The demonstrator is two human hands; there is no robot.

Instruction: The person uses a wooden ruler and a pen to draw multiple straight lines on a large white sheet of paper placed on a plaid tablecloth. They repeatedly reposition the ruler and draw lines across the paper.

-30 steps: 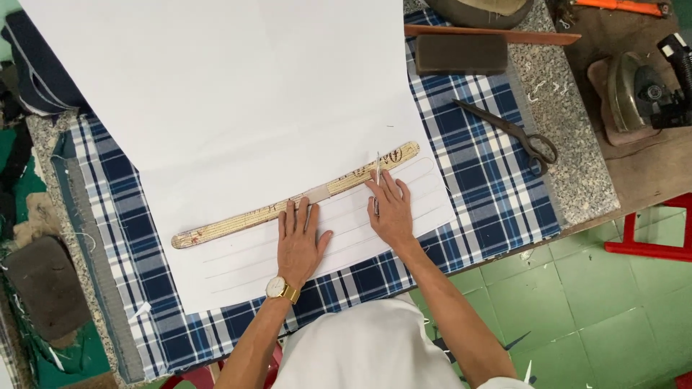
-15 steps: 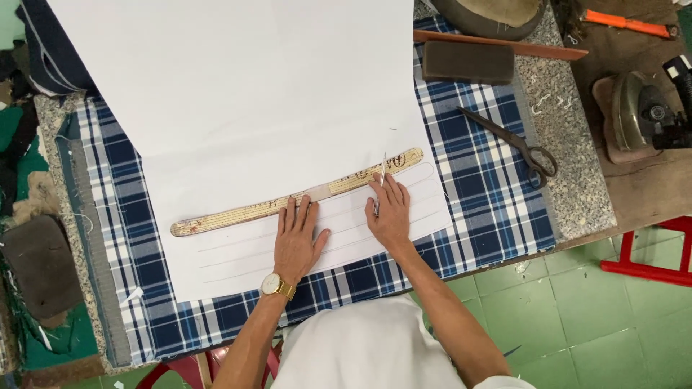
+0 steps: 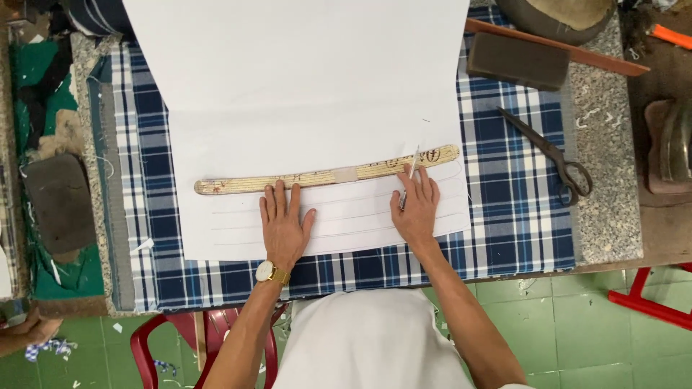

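- Left hand point(image 3: 283, 227): open, laid flat on the white paper point(image 3: 303, 94), fingertips touching the near edge of the curved ruler point(image 3: 328, 176). A gold watch point(image 3: 267, 271) sits on the wrist.
- Right hand point(image 3: 416, 214): closed around a thin pencil point(image 3: 411, 173), its tip against the near edge of the ruler, toward the ruler's right end.
- Curved ruler: long, pale and worn, lying across the paper slightly tilted, right end farther from the person. It lies flat.
- Paper: large white sheet spread on the blue checked cloth point(image 3: 519, 216) that covers the table point(image 3: 609, 180). Several faint curved lines run on the near side of the ruler, roughly parallel to it.
- Scissors point(image 3: 549, 153): to the right of the ruler, on the cloth, apart from both hands.
- Dark block point(image 3: 517, 61) and a reddish wooden strip point(image 3: 569, 52): beyond the ruler's right end, at the far side of the table.
- Judgement on method: to draw the line well, the flat hand should press the ruler firmly near its middle so it cannot pivot, and the pencil should ride the edge at a steady tilt in one smooth stroke. The paper should lie unwrinkled under the ruler.
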